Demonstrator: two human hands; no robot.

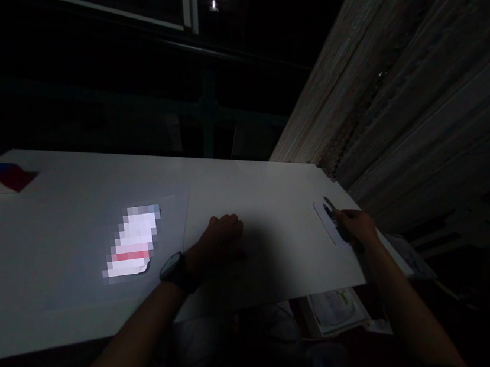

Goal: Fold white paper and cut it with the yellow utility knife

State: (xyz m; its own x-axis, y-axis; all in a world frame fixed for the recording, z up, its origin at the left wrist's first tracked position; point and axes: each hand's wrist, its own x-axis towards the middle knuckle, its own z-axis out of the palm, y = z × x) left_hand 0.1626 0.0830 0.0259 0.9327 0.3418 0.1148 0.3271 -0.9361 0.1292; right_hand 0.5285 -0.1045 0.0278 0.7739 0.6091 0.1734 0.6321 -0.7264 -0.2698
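My left hand (221, 233), with a dark round-faced watch (172, 268) on its wrist, is curled into a loose fist low over the middle of the white table (244, 177). Its underside is lost in shadow, and nothing shows in it. To the far right, my right hand (358, 226) has its fingers closed on a slim object with a pale, narrow tip (329, 203); its kind is too dark to tell. Beneath that hand lies a small white card or sheet (325, 221) with a dark thing (330, 213) on it, partly covered by my fingers.
A phone with a glowing, blurred-out screen (137, 235) lies left on a large pale sheet (173, 216). A blue, red and white block-like object (1, 178) is at far left. Curtains (348, 75) hang right. Papers (336, 309) sit below the front edge.
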